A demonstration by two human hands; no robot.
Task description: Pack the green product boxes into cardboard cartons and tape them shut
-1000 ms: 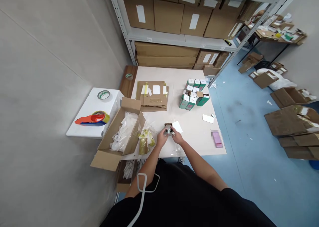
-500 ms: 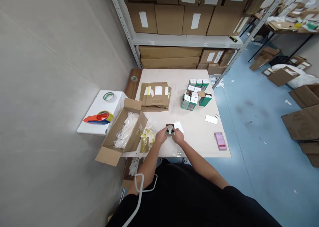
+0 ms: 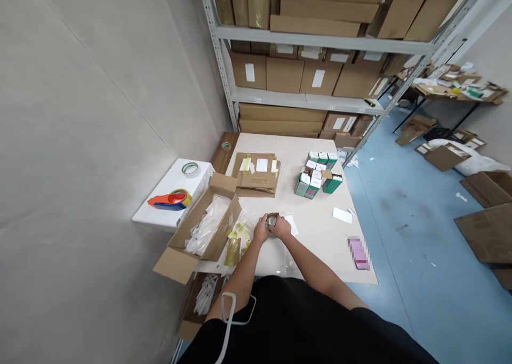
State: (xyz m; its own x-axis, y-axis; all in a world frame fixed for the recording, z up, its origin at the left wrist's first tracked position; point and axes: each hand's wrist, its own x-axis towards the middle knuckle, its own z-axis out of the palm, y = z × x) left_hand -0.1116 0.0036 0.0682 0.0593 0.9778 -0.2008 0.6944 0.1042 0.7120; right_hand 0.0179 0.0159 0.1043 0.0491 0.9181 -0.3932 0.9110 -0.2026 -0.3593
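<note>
Near the front of the white table, my left hand (image 3: pixel 261 229) and my right hand (image 3: pixel 282 227) are closed around a small open cardboard box (image 3: pixel 272 215). A round greyish thing (image 3: pixel 272 221) shows inside it; its kind is too small to make out. The left fingers grip the box's left side. My right fingers reach over its right edge, close to the round thing. Beside the right hand lies a white sheet of paper (image 3: pixel 292 225). Crumpled clear and yellow tape scraps (image 3: pixel 237 243) lie left of my left hand.
Several green-and-white boxes (image 3: pixel 313 184) stand at the table's right. Flattened cardboard (image 3: pixel 256 180) lies at back left. An open carton (image 3: pixel 224 235) with white plastic sits left, by a tape dispenser (image 3: pixel 170 200). A shelf rack (image 3: pixel 280 98) of cartons rises behind the table (image 3: pixel 316 239).
The camera view has tilted up, so the table sits lower and more shelf shows. My right hand has closed in over the box, covering more of the round thing.
</note>
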